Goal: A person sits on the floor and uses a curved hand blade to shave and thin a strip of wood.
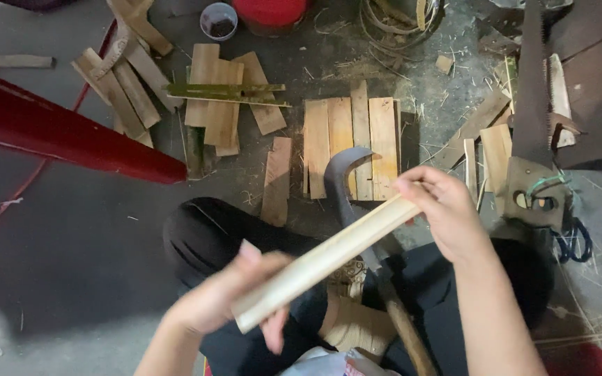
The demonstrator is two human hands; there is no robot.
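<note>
Left hand (228, 299): fingers curled around the near end of the slat (325, 261), thumb on top.
Right hand (440, 209): fingers closed on the slat's far end.
Slat: pale, long, held level-diagonal above the lap, over the billhook (346, 184).
Billhook: dark curved blade, wooden handle toward the person.
Floor (57, 230): boards (350, 143) side by side beyond the blade; saw (532, 104) at right.

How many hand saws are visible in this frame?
1: a long toothed hand saw lies on the floor at upper right, beyond the right hand. Others may be hidden outside view.
</note>
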